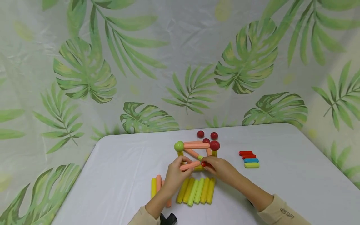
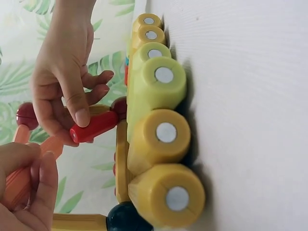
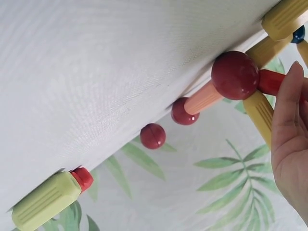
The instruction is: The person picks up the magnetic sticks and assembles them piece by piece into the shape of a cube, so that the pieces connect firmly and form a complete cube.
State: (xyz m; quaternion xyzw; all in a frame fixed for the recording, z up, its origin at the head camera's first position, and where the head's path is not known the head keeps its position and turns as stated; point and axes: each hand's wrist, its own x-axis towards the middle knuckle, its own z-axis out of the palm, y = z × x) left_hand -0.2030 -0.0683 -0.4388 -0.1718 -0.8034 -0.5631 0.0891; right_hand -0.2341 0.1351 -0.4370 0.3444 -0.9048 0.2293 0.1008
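In the head view a frame of magnetic rods and balls stands mid-table, with a green ball [image 1: 179, 146] and a red ball [image 1: 215, 145] at its top corners and a salmon rod [image 1: 197, 146] between them. My left hand [image 1: 175, 175] pinches another salmon rod [image 1: 190, 165] in front of the frame. From the right, my right hand [image 1: 223, 168] grips a short red rod [image 2: 96, 126] between thumb and fingers. One end of that red rod meets a dark red ball [image 3: 235, 75] low on the frame, where yellow and salmon rods also join.
Several yellow and lime rods [image 1: 196, 191] lie in a row before the frame, with metal discs on their ends. More yellow and salmon rods [image 1: 153, 187] lie left. Short red, blue and lime rods [image 1: 251, 160] lie right. Loose red balls [image 1: 201, 134] sit behind the frame.
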